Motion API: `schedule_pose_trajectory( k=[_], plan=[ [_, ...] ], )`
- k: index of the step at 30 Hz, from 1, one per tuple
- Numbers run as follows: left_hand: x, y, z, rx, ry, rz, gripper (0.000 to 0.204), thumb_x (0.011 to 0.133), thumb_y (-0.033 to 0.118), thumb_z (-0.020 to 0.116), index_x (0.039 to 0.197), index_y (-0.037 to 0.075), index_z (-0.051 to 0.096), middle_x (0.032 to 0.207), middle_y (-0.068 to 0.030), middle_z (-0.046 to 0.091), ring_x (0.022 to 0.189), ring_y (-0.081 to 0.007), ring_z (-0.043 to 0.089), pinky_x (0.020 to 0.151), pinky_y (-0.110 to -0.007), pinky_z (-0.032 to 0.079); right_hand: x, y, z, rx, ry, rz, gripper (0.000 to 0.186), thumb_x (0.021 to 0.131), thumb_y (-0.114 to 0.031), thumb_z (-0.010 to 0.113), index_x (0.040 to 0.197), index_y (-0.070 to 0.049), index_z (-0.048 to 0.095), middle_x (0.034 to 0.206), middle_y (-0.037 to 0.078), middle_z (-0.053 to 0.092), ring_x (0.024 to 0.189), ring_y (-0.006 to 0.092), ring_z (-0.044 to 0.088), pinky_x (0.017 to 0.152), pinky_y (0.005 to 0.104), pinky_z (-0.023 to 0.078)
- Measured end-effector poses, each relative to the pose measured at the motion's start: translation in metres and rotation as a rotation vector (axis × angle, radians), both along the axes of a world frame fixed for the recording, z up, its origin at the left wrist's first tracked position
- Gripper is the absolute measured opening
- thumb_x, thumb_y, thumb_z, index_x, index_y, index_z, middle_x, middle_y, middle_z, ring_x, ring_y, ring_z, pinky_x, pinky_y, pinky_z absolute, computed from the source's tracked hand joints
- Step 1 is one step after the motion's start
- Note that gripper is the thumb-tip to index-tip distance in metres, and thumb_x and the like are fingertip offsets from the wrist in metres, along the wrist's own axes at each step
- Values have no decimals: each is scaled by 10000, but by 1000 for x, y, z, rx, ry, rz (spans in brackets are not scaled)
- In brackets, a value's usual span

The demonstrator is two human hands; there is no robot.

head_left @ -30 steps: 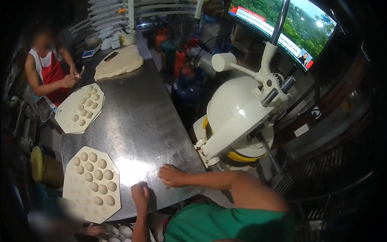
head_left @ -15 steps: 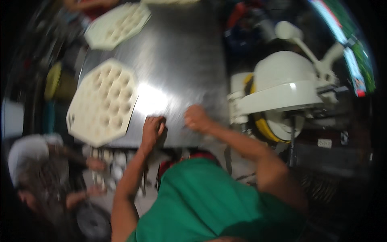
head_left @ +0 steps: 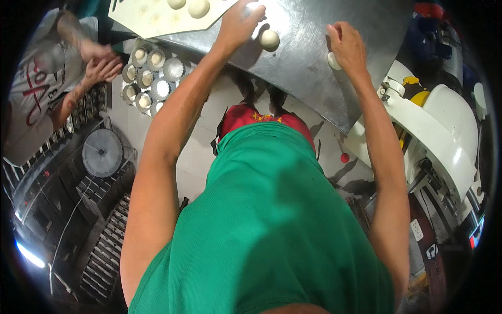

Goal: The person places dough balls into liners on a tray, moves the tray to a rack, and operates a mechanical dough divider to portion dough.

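Observation:
My left hand (head_left: pixel 238 23) reaches onto the steel table (head_left: pixel 303 78) with its fingers curled at a bright glare, and what they hold is hidden. A round white dough ball (head_left: pixel 269 38) lies loose on the table just right of it. My right hand (head_left: pixel 346 44) rests palm down farther right, cupped over a smaller dough ball (head_left: pixel 333 60) that shows at its thumb side. A white flat tray (head_left: pixel 151 18) with round hollows and dough balls (head_left: pixel 198 7) lies at the table's top left.
Another person's hands (head_left: pixel 99 63) work at the left over fluted moulds (head_left: pixel 149 78) filled with dough. A white machine (head_left: pixel 444 131) stands close to my right arm. A round fan (head_left: pixel 102 153) and dark racks (head_left: pixel 104 251) stand on the floor at lower left.
The view has tipped down steeply, so my green shirt fills the middle. Both hands have stayed on the table, now farther apart, and dough balls show beside them.

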State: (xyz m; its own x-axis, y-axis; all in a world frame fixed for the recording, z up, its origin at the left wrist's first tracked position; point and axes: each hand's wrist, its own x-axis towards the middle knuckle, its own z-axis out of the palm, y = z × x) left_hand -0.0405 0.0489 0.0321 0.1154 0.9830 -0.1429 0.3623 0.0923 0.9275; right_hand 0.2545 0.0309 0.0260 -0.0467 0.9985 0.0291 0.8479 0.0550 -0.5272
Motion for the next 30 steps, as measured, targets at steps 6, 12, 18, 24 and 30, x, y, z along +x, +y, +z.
schedule_pose_trajectory(
  k=[6,12,18,24,30],
  plan=[
    [50,17,-12,492,443,-41,419,955,265,562,1272,-9,549,1126,-217,642,1024,-379,618,874,-478,486,-4,1,-21,250,-163,94,272,947,-383,599,1035,-130,648,1012,68,674,964,289,618,825,490,420],
    [63,5,-5,755,896,-105,475,998,389,539,1379,107,515,1347,-131,581,1179,-281,580,1016,-548,389,-9,-1,-10,289,-119,51,208,920,-317,648,1002,-126,649,958,70,667,934,300,614,813,477,416],
    [76,2,-16,641,867,-148,457,997,466,490,1331,158,543,1453,-114,479,1251,-320,518,962,-609,361,3,-10,-12,339,-107,75,227,930,-303,641,961,-78,648,897,105,649,867,324,596,811,472,419],
    [62,-4,-7,490,606,-43,570,956,555,530,1274,85,590,1318,-163,577,1183,-324,570,923,-535,446,20,-11,4,49,97,215,255,919,-274,648,1003,-34,666,900,140,636,853,307,603,835,426,460],
    [40,-28,20,-49,569,-342,499,751,264,802,1163,29,649,1048,-189,672,1028,-372,635,873,-430,513,47,-25,49,-487,102,317,257,771,-99,760,989,-10,657,924,82,608,856,201,597,798,329,484]
  ],
)
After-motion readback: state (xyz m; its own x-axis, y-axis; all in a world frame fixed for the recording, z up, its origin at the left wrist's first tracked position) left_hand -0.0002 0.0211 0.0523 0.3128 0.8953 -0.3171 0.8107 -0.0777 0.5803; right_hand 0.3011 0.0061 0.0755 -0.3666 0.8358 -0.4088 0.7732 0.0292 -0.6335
